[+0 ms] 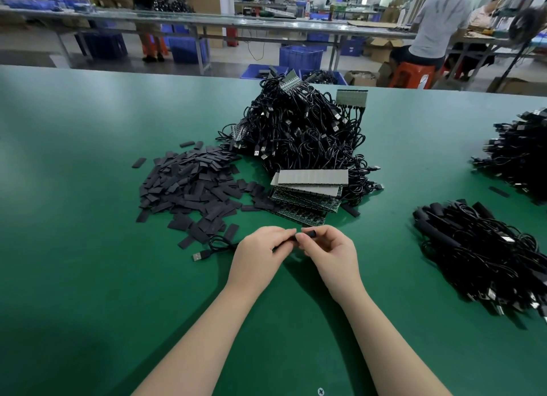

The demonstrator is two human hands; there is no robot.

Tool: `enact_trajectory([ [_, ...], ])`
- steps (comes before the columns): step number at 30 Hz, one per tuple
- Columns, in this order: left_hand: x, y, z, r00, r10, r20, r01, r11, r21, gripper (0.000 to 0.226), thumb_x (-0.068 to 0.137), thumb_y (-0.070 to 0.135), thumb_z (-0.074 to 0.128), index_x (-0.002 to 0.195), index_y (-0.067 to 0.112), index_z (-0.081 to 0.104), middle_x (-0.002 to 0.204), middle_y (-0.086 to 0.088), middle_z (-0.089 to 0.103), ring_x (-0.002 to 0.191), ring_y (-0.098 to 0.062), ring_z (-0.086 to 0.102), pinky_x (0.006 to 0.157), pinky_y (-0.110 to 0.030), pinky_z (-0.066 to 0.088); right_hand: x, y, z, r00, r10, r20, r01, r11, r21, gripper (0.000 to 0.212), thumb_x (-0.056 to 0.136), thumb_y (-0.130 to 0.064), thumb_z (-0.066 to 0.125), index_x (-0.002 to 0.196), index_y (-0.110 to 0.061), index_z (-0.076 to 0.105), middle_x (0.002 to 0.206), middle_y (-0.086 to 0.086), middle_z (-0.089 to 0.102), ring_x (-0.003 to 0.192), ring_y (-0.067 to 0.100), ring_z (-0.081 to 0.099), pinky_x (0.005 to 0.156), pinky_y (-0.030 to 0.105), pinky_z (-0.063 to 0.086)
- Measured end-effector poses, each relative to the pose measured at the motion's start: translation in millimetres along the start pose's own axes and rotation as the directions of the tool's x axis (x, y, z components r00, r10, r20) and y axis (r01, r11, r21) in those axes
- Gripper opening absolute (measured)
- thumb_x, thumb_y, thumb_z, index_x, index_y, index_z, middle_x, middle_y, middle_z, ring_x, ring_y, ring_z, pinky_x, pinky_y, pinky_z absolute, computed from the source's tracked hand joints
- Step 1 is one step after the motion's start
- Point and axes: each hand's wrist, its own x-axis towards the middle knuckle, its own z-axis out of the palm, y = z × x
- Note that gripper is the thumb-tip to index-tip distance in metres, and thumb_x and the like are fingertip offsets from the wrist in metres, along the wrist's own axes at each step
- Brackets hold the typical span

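Both hands meet just above the green table [88, 277] near its front. My left hand [260, 255] pinches the end of a black USB cable [219, 244]; the cable loops out to the left and its silver plug [197, 256] lies on the table. My right hand [328, 252] pinches a short black sleeve [309, 234] at the cable's end, fingertips nearly touching those of the left. What sits inside the sleeve is hidden.
Loose black sleeves [189, 185] lie in a heap at centre left. Behind it are a big tangle of USB cables [299, 129] and stacked circuit-board strips [307, 193]. Cable bundles [479, 253] lie at right. People work at far benches.
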Motion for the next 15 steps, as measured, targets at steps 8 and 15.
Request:
enact_trajectory([
  [8, -2.9, 2.6, 0.0, 0.998, 0.026, -0.055, -0.023, 0.998, 0.055, 0.026, 0.088, 0.017, 0.069, 0.114, 0.020, 0.073, 0.111, 0.007, 0.072, 0.102, -0.004, 0.063, 0.090, -0.019, 0.049, 1.3, 0.0, -4.0, 0.999, 0.040, 0.001, -0.040, 0.995, 0.089, 0.011, 0.086, -0.008, 0.075, 0.090, -0.018, 0.073, 0.073, -0.002, 0.072, 0.067, 0.009, 0.067, 0.064, 0.017, 0.053],
  [15, -1.1, 6.3, -2.5, 0.991, 0.134, -0.030, -0.128, 0.979, 0.156, 0.018, 0.087, 0.022, 0.070, 0.104, 0.020, 0.077, 0.097, 0.009, 0.074, 0.088, -0.008, 0.066, 0.076, -0.026, 0.053, 2.3, 2.6, -4.7, 1.000, 0.020, -0.008, -0.019, 0.999, 0.048, 0.014, 0.085, -0.009, 0.076, 0.082, -0.023, 0.075, 0.080, 0.004, 0.075, 0.071, 0.011, 0.068, 0.067, 0.020, 0.055],
])
